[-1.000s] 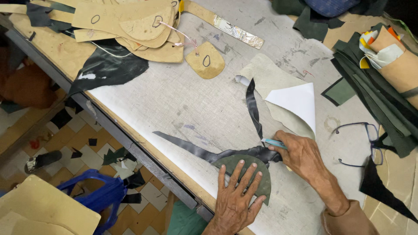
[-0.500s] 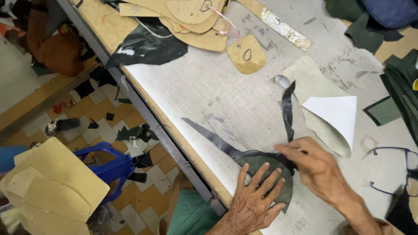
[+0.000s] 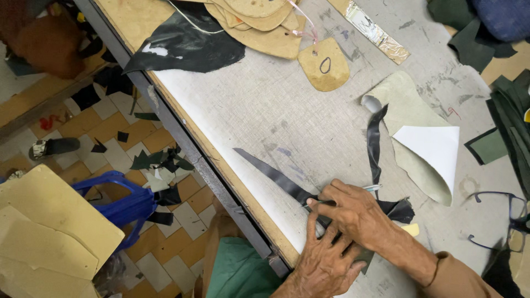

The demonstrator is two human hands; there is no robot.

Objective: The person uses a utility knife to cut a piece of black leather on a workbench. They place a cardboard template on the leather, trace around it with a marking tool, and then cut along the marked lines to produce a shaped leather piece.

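The left hand (image 3: 326,259) is lying flat with fingers spread, pressing on a dark leather piece (image 3: 287,182) at the table's (image 3: 265,110) near edge. The right hand (image 3: 356,212) is crossing over it, fingers curled and pinching a thin pen-like tool (image 3: 371,189), its tip touching the leather. The leather is sitting at about 6 o'clock in the view, one long pointed strip running to 10 o'clock of the hands, another narrow strip rising toward 12. A pale hide (image 3: 408,132) with a white sheet (image 3: 433,146) on it is lying at 1 o'clock of the hands. Glasses (image 3: 499,215) are resting at 3 o'clock. A tan pattern (image 3: 326,66) is lying well apart at 12.
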